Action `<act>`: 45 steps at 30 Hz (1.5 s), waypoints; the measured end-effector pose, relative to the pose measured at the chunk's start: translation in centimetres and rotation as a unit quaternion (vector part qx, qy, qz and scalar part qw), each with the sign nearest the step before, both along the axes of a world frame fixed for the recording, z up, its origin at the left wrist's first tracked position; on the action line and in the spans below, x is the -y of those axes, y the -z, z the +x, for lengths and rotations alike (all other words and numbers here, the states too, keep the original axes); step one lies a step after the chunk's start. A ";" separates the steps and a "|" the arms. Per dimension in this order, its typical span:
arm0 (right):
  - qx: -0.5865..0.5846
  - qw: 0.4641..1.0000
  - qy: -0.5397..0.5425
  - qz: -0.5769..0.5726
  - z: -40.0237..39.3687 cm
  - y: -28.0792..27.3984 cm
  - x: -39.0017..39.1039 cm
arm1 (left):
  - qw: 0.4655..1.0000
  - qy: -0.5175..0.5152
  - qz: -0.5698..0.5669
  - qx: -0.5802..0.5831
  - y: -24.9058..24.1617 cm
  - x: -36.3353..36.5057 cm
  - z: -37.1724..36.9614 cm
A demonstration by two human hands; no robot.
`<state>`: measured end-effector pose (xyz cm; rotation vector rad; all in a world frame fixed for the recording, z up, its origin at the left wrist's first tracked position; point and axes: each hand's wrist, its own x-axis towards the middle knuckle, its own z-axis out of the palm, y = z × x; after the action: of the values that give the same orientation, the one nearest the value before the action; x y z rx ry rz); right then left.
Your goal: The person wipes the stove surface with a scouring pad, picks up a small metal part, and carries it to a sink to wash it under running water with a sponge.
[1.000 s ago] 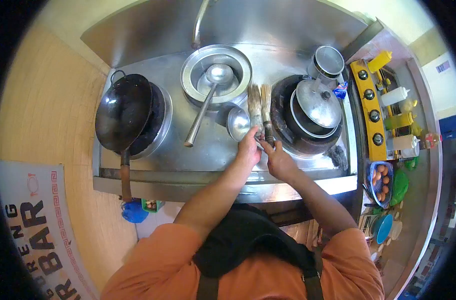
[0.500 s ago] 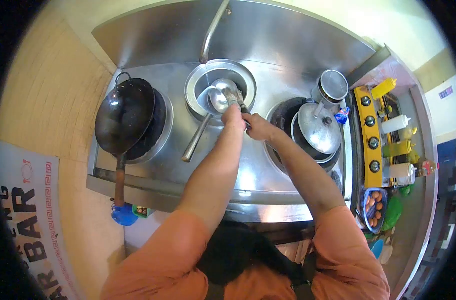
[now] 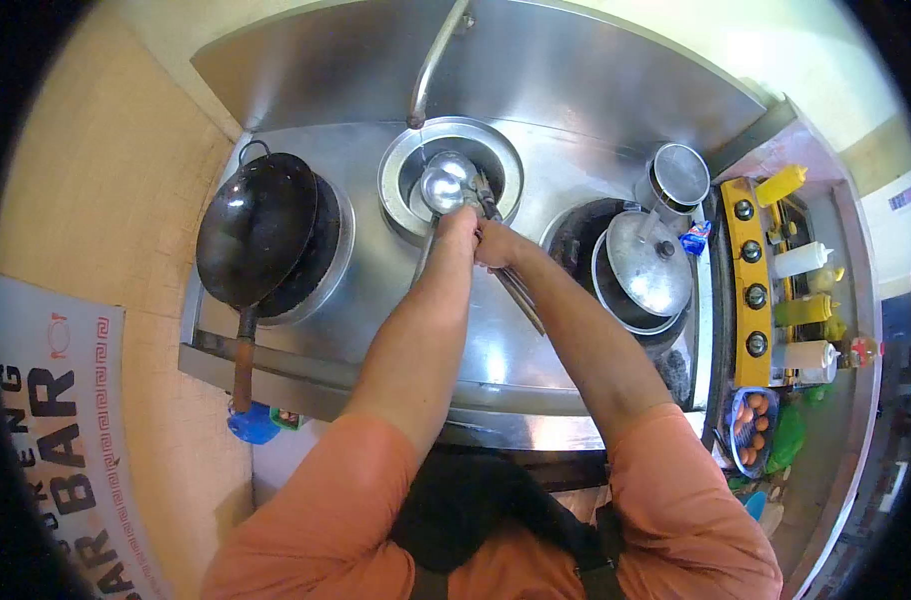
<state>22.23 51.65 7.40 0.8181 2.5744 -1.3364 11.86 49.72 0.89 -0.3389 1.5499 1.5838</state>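
My left hand [image 3: 460, 224] is closed just below the shiny bowl of a ladle [image 3: 448, 184], above the round metal pot [image 3: 390, 180] set in the cooktop. Close beside it, my right hand [image 3: 498, 243] is wrapped around long-handled metal utensils [image 3: 524, 303]. Their shafts stick out below the hand, and dark tips show above it; their exact kind I cannot make out. Another metal handle [image 3: 423, 258] slants down from the pot's edge, partly behind my left forearm. Water comes in a thin stream from the curved spout [image 3: 417, 118] over the pot.
A black wok [image 3: 256, 230] with a wooden handle tilts on the left burner. On the right burner stands a pot with a domed lid [image 3: 649, 262], a strainer [image 3: 681, 174] behind it. Farther right are a yellow knobbed stove [image 3: 746, 290], squeeze bottles [image 3: 802, 260] and a basket of eggs [image 3: 751, 430].
The handle at lower left has swung steeper, towards my left forearm. My right hand has shifted slightly left, and metal shafts now show below it. The view has shifted a little.
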 end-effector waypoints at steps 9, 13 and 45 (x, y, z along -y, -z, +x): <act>-0.038 0.992 0.080 -0.092 -1.5 3.1 0.3 | 0.979 0.201 -0.038 0.003 0.1 1.3 -2.1; -0.072 0.946 0.169 -0.267 -2.2 0.7 1.4 | 0.965 0.259 -0.040 0.001 -3.2 3.5 -2.2; -0.069 0.957 0.210 -0.186 -2.4 1.6 1.2 | 0.923 0.341 0.053 -0.172 -12.5 11.4 -8.6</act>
<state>19.88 50.45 5.78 1.2779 2.1953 -1.9816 3.28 38.32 13.40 0.5253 1.5891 1.1875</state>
